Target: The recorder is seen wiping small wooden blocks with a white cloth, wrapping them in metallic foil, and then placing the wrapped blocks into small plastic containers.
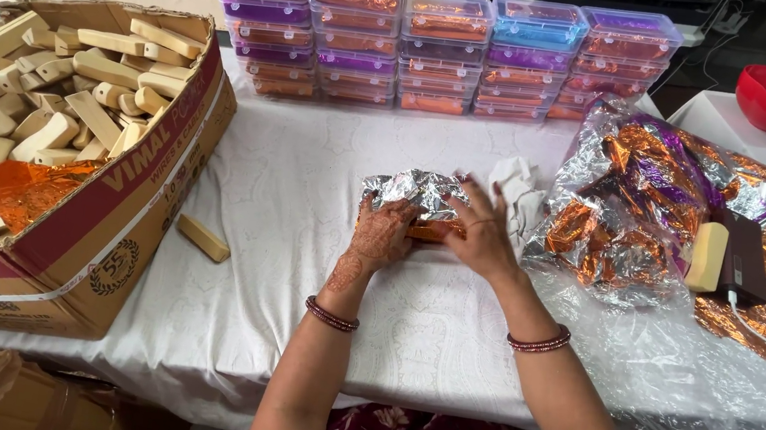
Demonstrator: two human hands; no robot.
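Both hands press on a foil-wrapped bar (417, 204) at mid-worktop (290, 196): left hand (383, 234) and right hand (481, 230) each grip it, fingers curled. Loose wooden block (203, 237) left of the bar; foil sheet heap (677, 217) right.

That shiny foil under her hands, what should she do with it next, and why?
Probably fold the loose silver foil down over the bar. Both hands, left hand and right hand, press on the bundle, but the foil's top edge stands up crumpled and an orange patch shows between them.
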